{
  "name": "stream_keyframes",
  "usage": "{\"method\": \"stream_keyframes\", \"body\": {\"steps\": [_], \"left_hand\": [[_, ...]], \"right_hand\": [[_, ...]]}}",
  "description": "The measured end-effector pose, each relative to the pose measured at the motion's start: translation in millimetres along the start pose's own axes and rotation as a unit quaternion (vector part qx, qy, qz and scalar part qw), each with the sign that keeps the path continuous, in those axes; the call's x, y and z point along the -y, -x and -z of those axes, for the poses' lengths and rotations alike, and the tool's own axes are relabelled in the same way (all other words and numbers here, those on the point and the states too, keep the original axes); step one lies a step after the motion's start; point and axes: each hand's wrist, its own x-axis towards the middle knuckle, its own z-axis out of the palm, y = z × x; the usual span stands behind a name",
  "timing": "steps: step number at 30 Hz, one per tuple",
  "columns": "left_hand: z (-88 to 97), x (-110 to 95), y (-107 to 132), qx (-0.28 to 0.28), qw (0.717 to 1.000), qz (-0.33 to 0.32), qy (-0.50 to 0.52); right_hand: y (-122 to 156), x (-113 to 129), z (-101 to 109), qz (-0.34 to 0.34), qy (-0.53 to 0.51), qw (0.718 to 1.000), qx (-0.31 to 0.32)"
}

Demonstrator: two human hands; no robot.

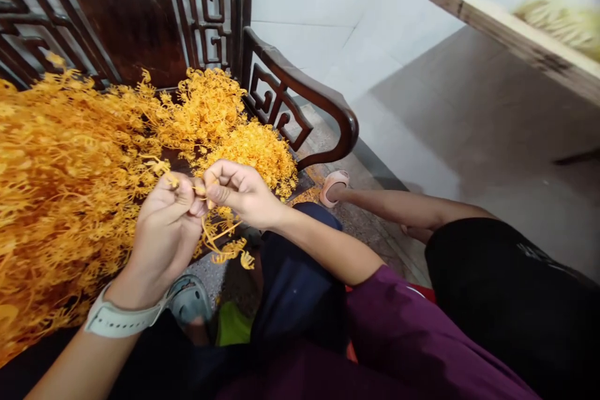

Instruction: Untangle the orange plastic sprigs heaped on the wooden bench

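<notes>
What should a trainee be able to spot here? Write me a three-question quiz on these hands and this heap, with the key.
1. Which hand wears the white wristband?
2. True or false: the left hand and the right hand are both pinching orange branching strands.
3. What are the strands heaped on? A: a carved dark wooden bench; B: a steel tray; C: a plastic basket.

Key: 1. left; 2. true; 3. A.

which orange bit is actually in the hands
The small sprig dangling below the pinching left hand and right hand; the other orange strands lie heaped on the bench.
</notes>
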Motion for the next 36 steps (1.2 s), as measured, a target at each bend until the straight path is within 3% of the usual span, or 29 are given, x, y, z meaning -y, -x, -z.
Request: {"method": "stream_keyframes", "body": {"steps": [6,8,9,12,15,19,23,26,29,33,36], "left_hand": [[-3.0,-17.4,3.1,-0.026,0.994,0.061,0.09],[4.2,-31.1,-3.3,-0.039,0.989,0.053,0.131],[8.9,-38.5,-7.2,-0.049,0.988,0.017,0.144],[22.1,-57.1,-17.2,-0.074,0.988,-0.035,0.129],[28.8,-64.5,-20.7,-0.093,0.989,-0.016,0.115],[28.7,-60.3,-20.8,-0.102,0.991,0.002,0.086],[22.8,-54.9,-21.6,-0.103,0.988,0.024,0.115],[15.7,-52.7,-21.4,-0.089,0.985,0.03,0.147],[9.1,-49.3,-21.5,-0.066,0.979,0.052,0.184],[7.2,-43.0,-19.4,-0.016,0.97,0.079,0.229],[9.8,-42.0,-12.8,0.005,0.966,0.08,0.248]], "right_hand": [[-0.7,10.3,7.6,0.01,-0.063,0.997,0.039],[-0.1,24.7,16.3,0.019,-0.084,0.994,0.061],[-0.3,32.9,24.0,0.035,-0.074,0.995,0.052],[-6.1,52.6,60.9,0.129,0.073,0.984,-0.102],[-18.4,55.6,105.3,0.141,0.261,0.928,-0.224],[-31.4,45.5,147.0,0.057,0.384,0.889,-0.243],[-30.5,45.1,160.2,0.062,0.451,0.861,-0.226],[-23.1,50.5,146.7,0.114,0.442,0.851,-0.26],[-12.5,49.2,108.6,0.139,0.403,0.865,-0.265],[3.8,31.4,42.9,0.048,0.392,0.917,-0.059],[9.0,14.3,13.0,0.049,0.431,0.9,0.038]]}}
